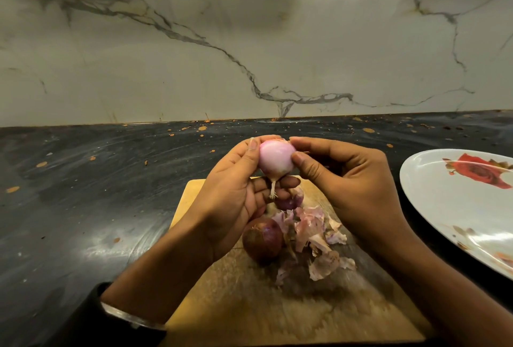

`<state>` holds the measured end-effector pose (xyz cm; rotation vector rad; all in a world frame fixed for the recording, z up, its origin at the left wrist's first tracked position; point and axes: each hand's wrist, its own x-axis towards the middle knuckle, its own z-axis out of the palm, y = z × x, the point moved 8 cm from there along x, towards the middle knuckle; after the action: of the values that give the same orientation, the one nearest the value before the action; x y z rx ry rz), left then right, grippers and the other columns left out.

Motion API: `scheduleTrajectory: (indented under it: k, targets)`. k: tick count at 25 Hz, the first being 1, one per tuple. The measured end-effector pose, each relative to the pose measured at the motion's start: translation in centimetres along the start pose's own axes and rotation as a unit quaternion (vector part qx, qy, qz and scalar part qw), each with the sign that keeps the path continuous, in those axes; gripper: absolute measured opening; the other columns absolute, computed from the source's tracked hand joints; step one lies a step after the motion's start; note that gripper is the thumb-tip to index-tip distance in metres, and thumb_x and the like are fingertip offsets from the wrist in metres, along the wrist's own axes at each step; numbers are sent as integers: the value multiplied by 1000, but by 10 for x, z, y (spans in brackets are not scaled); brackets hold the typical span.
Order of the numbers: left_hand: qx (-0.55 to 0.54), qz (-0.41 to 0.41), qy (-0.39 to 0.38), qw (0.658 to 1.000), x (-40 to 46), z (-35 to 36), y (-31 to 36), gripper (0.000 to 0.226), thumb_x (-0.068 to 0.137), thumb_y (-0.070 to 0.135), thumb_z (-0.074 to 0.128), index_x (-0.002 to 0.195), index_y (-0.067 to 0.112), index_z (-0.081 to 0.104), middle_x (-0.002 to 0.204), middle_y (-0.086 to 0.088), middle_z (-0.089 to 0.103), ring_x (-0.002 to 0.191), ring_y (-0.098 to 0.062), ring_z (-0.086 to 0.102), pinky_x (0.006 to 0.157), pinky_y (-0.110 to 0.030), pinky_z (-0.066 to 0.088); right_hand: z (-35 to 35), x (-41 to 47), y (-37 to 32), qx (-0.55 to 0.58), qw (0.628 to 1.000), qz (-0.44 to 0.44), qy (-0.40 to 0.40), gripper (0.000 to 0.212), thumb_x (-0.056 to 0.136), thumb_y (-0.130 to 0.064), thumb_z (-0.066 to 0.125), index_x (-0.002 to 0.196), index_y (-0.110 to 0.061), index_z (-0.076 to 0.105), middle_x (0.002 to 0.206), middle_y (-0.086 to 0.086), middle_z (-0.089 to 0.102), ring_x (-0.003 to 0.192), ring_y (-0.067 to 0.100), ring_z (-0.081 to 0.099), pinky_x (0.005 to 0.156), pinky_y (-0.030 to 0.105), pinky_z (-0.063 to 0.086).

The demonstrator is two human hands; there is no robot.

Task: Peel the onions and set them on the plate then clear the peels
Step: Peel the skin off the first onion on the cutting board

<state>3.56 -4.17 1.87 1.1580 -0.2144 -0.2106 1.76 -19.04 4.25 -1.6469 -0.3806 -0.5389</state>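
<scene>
Both hands are up over the far end of the wooden cutting board (249, 305), working on one peeled onion (276, 159). The left hand (236, 194) cradles it from the side and below, thumb up near the top and fingers curled under by the root end, which hangs down with its little stringy roots. The right hand (344, 177) has its thumb pressed on the onion's right side and its fingers curled over the top, pinching at a bit of skin there. The onion looks pale pink and smooth, pretty much bare.

Down on the board, an unpeeled onion (262, 239) with dark reddish-brown skin sits near the middle, and another smaller purple onion (288, 202) peeks out just behind it, partly hidden by the left hand. A pile of peels (313, 238) lies right beside them, toward the board's right side.

The board sits on a dark worktop (83, 180) near its front edge. A white plate (458, 208) with a red rose print is off at the right edge of the worktop.
</scene>
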Motion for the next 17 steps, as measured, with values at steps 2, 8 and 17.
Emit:
scheduleTrajectory:
  k: [2,8,17]
  targets:
    - [6,3,6,1000,0,-2,0,38,104,31,36,121,8,61,100,-18,73,74,-22,71,67,-30,60,0,0,3,3,1000,13,-2,26,88,-9,72,113,-10,75,103,-3,78,94,11,75,80,27,61]
    - [15,8,6,1000,-2,-1,-1,36,104,27,36,120,5,60,99,-20,71,71,-23,70,60,-27,60,-1,0,7,-14,1000,24,-1,23,89,-6,71,111,-11,76,99,-1,79,91,13,75,75,34,63]
    - [68,30,-9,997,-5,6,-2,33,103,25,38,120,6,59,94,-16,68,61,-16,68,56,-22,56,-6,-6,-2,-121,991,-27,57,21,84,-7,76,105,-11,78,92,-9,77,86,2,73,74,16,58]
